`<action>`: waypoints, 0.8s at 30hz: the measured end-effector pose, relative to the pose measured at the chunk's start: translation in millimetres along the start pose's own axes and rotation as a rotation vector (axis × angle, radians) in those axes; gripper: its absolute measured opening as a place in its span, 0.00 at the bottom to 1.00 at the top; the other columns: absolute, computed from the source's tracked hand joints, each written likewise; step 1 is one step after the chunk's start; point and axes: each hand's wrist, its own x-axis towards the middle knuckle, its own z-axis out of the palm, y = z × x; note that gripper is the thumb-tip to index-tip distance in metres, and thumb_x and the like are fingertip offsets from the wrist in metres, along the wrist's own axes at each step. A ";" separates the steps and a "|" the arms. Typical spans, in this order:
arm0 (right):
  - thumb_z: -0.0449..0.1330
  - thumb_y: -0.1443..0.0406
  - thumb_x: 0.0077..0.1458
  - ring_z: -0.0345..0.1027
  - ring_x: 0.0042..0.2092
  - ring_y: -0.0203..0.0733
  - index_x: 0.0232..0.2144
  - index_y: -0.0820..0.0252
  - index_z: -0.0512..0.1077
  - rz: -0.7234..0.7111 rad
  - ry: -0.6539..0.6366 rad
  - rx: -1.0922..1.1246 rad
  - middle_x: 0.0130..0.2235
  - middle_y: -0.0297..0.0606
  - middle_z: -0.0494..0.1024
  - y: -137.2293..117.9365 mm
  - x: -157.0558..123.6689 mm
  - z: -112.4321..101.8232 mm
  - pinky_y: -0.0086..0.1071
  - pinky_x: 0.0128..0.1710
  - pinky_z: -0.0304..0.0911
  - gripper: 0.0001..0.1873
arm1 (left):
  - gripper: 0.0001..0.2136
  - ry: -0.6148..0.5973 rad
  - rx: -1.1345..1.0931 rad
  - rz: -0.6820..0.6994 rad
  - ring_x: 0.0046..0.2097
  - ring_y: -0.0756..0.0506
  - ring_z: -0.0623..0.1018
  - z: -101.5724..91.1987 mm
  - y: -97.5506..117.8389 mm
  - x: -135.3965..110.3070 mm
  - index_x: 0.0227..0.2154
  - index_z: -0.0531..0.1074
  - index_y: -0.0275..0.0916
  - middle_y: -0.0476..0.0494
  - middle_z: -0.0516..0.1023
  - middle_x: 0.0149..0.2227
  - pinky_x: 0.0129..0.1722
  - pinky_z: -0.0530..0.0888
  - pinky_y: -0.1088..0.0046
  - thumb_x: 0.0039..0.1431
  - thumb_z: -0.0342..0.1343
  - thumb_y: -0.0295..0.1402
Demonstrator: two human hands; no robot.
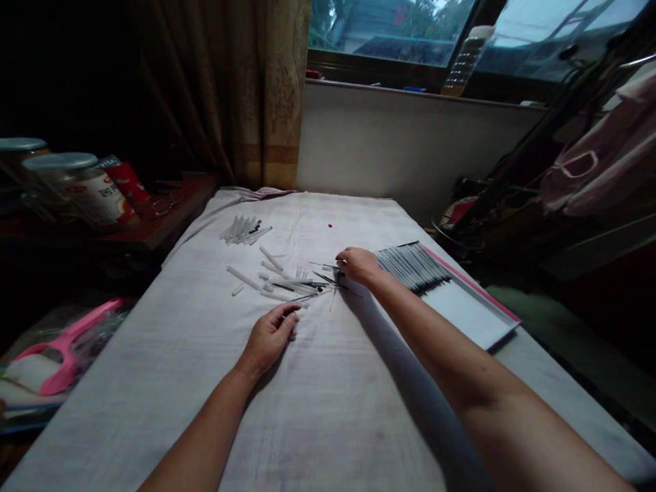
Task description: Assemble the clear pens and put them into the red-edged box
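Note:
In the head view my left hand [271,335] rests low over the cloth, just in front of a loose pile of pen parts. Its fingers are loosely curled, thumb a little apart from the index finger, with nothing visible between them. The pile holds clear pen barrels [243,277] and thin dark pen refills [324,277]. At the pile's right end my right hand [356,263] has its fingertips pinched together among the refills; what they grip is too small to make out. Right of it, a row of pens [414,265] with dark tips lies side by side on a white tray [471,314].
Another bundle of clear barrels [240,230] lies at the back left, and a small red piece [330,225] near the far edge. Jars [85,191] stand on a side table at left. Pink scissors-like handles [66,345] lie beside the bed-like surface [328,410].

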 end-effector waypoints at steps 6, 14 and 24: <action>0.54 0.67 0.57 0.73 0.50 0.51 0.45 0.61 0.78 0.052 -0.107 -0.046 0.48 0.51 0.79 -20.4 13.8 4.8 0.34 0.43 0.66 0.16 | 0.18 -0.021 -0.014 0.005 0.26 0.52 0.72 1.2 -1.0 0.5 0.43 0.74 0.36 0.48 0.73 0.30 0.23 0.66 0.78 0.53 0.57 0.43; 0.53 0.66 0.61 0.72 0.50 0.50 0.47 0.62 0.74 0.048 -0.098 -0.050 0.49 0.53 0.78 -25.8 12.7 -2.2 0.34 0.44 0.65 0.15 | 0.18 -0.018 -0.018 0.000 0.26 0.52 0.71 2.1 1.7 -0.2 0.43 0.75 0.36 0.47 0.75 0.31 0.24 0.68 0.78 0.52 0.57 0.42; 0.49 0.64 0.64 0.73 0.47 0.44 0.51 0.48 0.73 -0.062 0.020 0.095 0.48 0.38 0.79 -40.6 -14.3 0.3 0.31 0.42 0.62 0.18 | 0.17 -0.011 -0.005 0.027 0.26 0.52 0.71 2.3 -1.7 0.7 0.43 0.76 0.36 0.48 0.74 0.29 0.25 0.69 0.78 0.53 0.56 0.40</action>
